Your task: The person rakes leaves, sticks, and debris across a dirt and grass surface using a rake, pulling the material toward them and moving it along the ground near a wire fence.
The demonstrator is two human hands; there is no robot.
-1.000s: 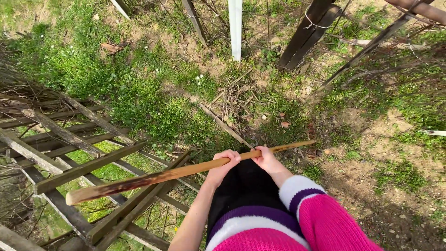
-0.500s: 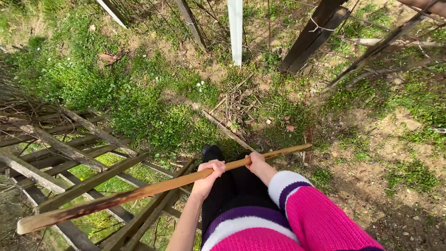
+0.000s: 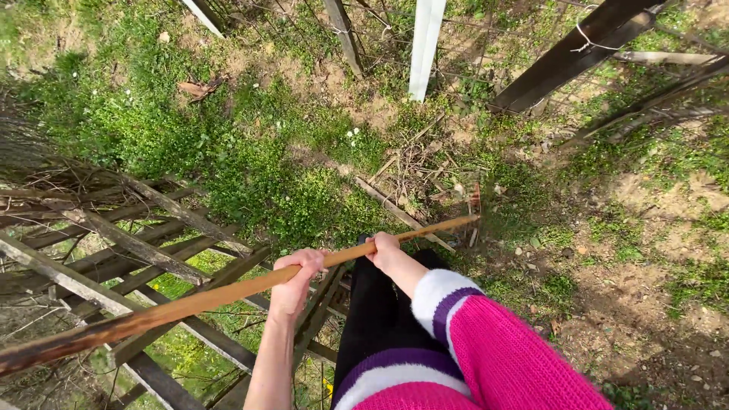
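A long wooden handle [image 3: 228, 292] is running across the near part of the scene, from the lower left edge up to the right, where its far end is meeting a rusty rake head [image 3: 474, 206] that is resting on the ground among dry twigs and grass. The left hand [image 3: 295, 277] is wrapping closed around the handle near its middle, the bare forearm reaching up from the near edge. The right hand [image 3: 384, 250] is gripping the handle just to the right of it, closer to the rake head, fingers curling over the wood; its arm is wearing a pink knitted sleeve [image 3: 501, 349] with white and purple bands at the cuff. Below the hands, black trousers [image 3: 380, 319] are showing. To the left, a weathered wooden lattice [image 3: 129, 250] is lying over the grass. Farther off, a white post [image 3: 425, 45] and dark slanting stakes [image 3: 569, 53] are standing by a wire fence, with bare soil [image 3: 645, 288] spreading on the right.
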